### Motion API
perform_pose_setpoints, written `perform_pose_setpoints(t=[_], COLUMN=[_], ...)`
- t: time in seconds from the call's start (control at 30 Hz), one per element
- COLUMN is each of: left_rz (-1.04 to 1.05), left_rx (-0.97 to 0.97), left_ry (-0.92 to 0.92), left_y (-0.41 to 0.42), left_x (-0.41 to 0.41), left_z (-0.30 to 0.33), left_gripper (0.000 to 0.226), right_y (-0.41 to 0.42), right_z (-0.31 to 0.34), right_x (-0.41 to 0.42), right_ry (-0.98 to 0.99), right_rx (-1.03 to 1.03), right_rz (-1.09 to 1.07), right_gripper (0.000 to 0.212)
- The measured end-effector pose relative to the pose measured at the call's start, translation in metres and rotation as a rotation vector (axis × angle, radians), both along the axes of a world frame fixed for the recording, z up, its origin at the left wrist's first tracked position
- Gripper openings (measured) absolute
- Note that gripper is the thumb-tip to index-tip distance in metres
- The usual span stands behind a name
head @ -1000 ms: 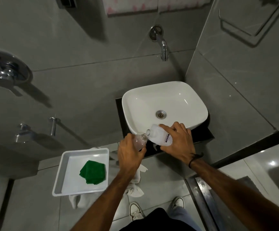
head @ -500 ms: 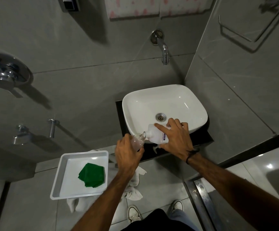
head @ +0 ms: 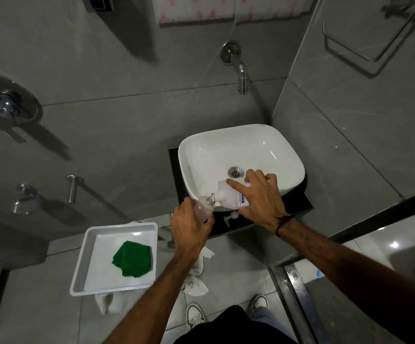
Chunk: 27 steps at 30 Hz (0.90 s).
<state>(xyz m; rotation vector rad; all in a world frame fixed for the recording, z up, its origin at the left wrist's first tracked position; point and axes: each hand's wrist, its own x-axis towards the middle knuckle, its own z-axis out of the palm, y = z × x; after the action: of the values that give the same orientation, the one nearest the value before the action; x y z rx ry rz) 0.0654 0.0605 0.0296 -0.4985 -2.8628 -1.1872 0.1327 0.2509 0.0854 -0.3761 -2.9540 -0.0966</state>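
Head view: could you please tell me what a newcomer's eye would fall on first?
The white basin stands out centre frame. At its near rim the right hand tips a white bottle into a small clear bottle that the left hand grips. Lower left, a green cloth lies in a white tray.

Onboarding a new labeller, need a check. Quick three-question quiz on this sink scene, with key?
1. True or false: the green cloth lies in the white tray.
2. The right hand tips the white bottle toward: A the drain; B the small clear bottle in the left hand; C the tray.
3. What white part lies on the dark counter in front of the sink?
Key: 1 true; 2 B; 3 what looks like a pump top, lying loose.
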Motion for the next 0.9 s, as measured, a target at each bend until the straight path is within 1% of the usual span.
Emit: perform_pose_setpoints(t=[0.27,0.57,0.9], left_rz=[0.005,-0.004,-0.002], left_rx=[0.014,0.024,0.035], left_ry=[-0.011,-0.006,-0.003], left_y=[0.0017,0.0002,-0.001], left_x=[-0.0005,-0.0023,-0.0045], left_z=[-0.0014,-0.0031,-0.0061], left_gripper=[0.052,0.051,0.05], right_y=[0.0011,-0.0006,-0.0023], right_z=[0.0046,0.006,0.0068], right_x=[-0.0016,-0.0035,-0.0032], right_ry=[-0.015,-0.035,-0.015], right_rx=[0.027,0.043,0.04], right_rz=[0.023,0.029,0.033], right_gripper=[0.087,0.091,0.09])
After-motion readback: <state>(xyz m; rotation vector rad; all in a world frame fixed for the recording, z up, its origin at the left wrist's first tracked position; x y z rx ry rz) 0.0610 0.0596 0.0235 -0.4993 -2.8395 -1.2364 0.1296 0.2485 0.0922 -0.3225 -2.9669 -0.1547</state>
